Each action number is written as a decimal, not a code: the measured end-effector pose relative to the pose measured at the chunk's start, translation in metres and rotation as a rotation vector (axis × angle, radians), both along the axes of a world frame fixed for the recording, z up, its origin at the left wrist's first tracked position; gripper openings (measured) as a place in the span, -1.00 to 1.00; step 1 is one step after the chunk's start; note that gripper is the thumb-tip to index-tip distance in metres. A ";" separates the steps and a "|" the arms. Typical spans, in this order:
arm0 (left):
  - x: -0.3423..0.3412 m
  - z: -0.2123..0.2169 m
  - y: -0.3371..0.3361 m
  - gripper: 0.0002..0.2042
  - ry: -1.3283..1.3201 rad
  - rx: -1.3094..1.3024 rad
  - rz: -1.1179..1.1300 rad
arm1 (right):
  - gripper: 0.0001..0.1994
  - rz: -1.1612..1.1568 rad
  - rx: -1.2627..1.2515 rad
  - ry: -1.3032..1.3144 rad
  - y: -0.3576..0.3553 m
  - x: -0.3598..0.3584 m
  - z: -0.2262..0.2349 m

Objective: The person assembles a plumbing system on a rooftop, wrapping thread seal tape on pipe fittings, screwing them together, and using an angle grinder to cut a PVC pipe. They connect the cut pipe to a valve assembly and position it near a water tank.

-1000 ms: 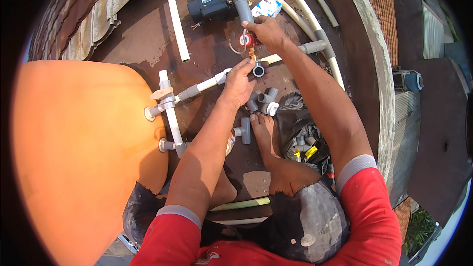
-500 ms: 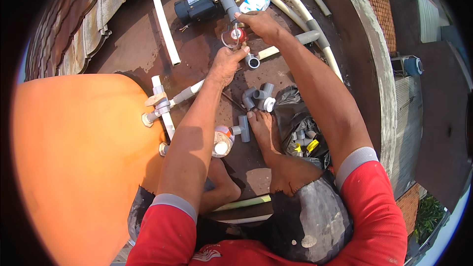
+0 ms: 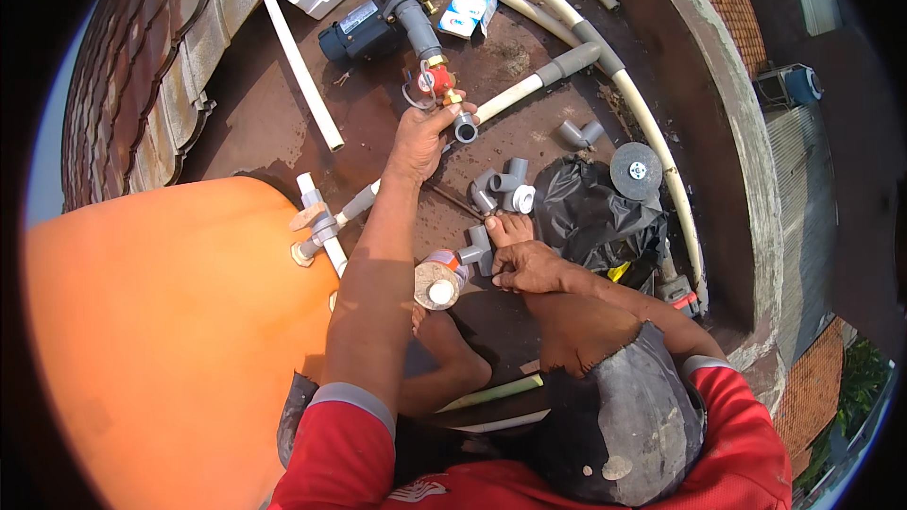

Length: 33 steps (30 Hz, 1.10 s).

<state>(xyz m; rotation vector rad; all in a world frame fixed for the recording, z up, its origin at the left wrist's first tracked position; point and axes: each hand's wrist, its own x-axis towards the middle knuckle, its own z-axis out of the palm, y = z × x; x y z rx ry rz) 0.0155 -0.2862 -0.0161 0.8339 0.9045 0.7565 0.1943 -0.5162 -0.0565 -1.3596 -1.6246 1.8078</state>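
Observation:
My left hand [image 3: 423, 140] is closed around the short grey pipe end [image 3: 465, 127] below a brass fitting and a red valve [image 3: 436, 81]. That valve joins the grey pipe of a dark water pump [image 3: 364, 33]. My right hand [image 3: 531, 267] rests low beside my bare foot, its fingers curled at the end of a grey pipe tee [image 3: 478, 247]. The tee touches a round can [image 3: 440, 285] with a pale, stained lid and a white cap. Several grey elbows [image 3: 484, 194] and a white-rimmed fitting [image 3: 520, 198] lie just beyond my toes.
A large orange tank [image 3: 170, 321] fills the left side. At right lie a black plastic bag [image 3: 595, 212] and a grinder disc [image 3: 636, 171]. Cream pipes [image 3: 652, 132] curve along the low wall [image 3: 727, 113]. A blue-and-white box [image 3: 468, 11] sits by the pump.
My right hand has left the pump pipe and come down to the pipe tee near my foot. My left hand stays at the pipe end. The view has shifted, uncovering the grinder disc.

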 end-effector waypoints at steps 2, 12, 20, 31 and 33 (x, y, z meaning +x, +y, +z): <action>0.001 0.002 0.002 -0.65 0.019 -0.039 0.002 | -0.76 0.073 0.075 -0.079 -0.010 -0.005 -0.014; 0.006 -0.004 0.005 -0.65 0.017 -0.028 -0.011 | -0.77 -0.088 0.224 -0.143 -0.008 -0.011 -0.061; 0.015 -0.003 0.002 -0.66 0.044 -0.061 0.002 | -0.77 -0.102 -0.053 0.051 -0.002 -0.003 -0.049; 0.016 0.002 0.006 -0.68 0.030 -0.076 0.002 | -0.72 -0.162 0.129 -0.040 -0.005 -0.007 -0.050; 0.017 0.001 0.006 -0.68 0.022 -0.053 0.000 | -0.76 -0.155 0.198 -0.027 -0.002 -0.006 -0.050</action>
